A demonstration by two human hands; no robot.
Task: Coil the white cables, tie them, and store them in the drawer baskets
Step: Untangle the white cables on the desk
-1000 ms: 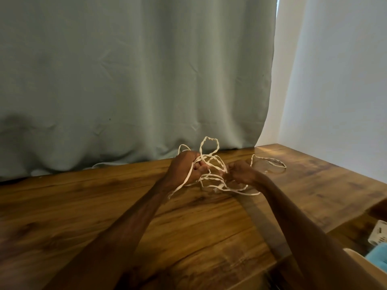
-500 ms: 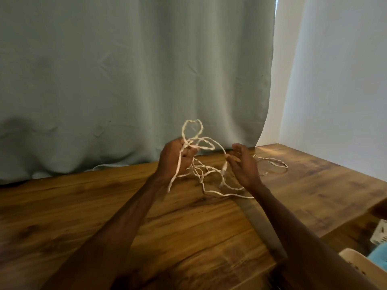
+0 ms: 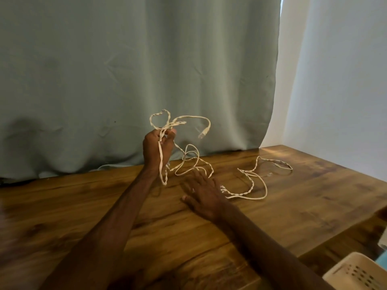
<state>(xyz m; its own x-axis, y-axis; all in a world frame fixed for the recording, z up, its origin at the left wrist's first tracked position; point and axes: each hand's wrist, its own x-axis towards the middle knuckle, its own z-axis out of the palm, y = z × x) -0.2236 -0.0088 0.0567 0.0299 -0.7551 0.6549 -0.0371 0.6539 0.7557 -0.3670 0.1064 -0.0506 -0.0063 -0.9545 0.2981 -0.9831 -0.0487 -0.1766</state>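
My left hand (image 3: 157,147) is raised above the wooden table (image 3: 104,206) and grips a tangled white cable (image 3: 184,120). Loops stick up over its fingers, a plug end hangs to the right, and more loops trail down to the table. My right hand (image 3: 204,192) lies flat on the table with fingers spread, just below the hanging loops. A second stretch of twisted white cable (image 3: 252,181) lies on the table to the right of that hand. Whether it joins the held tangle is unclear.
A grey-green curtain (image 3: 125,80) hangs behind the table and a white wall (image 3: 345,80) stands at the right. A cream perforated basket (image 3: 360,273) shows at the bottom right corner, below the table's right edge.
My left hand has lifted the cable tangle higher off the table. My right hand has let go of the cable and dropped flat onto the tabletop.
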